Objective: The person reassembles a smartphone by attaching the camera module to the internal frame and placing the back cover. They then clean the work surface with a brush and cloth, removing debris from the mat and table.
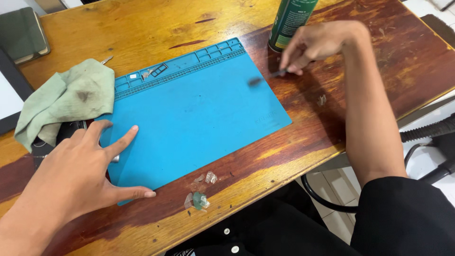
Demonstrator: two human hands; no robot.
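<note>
Surroundings: I see a blue mat (pixel 199 106) lying across the middle of the wooden surface (pixel 142 28), its far edge lined with small compartments holding a few tiny parts.
Cloth: a crumpled green cloth (pixel 71 97) sits at the mat's left end, overlapping a dark object beneath it that I cannot identify.
Can: a green can (pixel 289 21) stands near the far edge of the surface, just behind my right hand.
Debris: bits of clear and greenish scraps (pixel 199 196) lie near the front edge of the surface, just off the mat; another small scrap (pixel 322 99) lies to the right of the mat.
Left edge: a dark notebook (pixel 21 33) rests at the far left corner.
Left hand (pixel 80 175): released, fingers spread flat, pressing the mat's near left corner.
Right hand (pixel 317 45): grip pinched on a thin tool (pixel 268 77), blurred in this view.
Tool position: its dark tip reaches over the mat's right end, out past my fingertips, well apart from the left hand.
</note>
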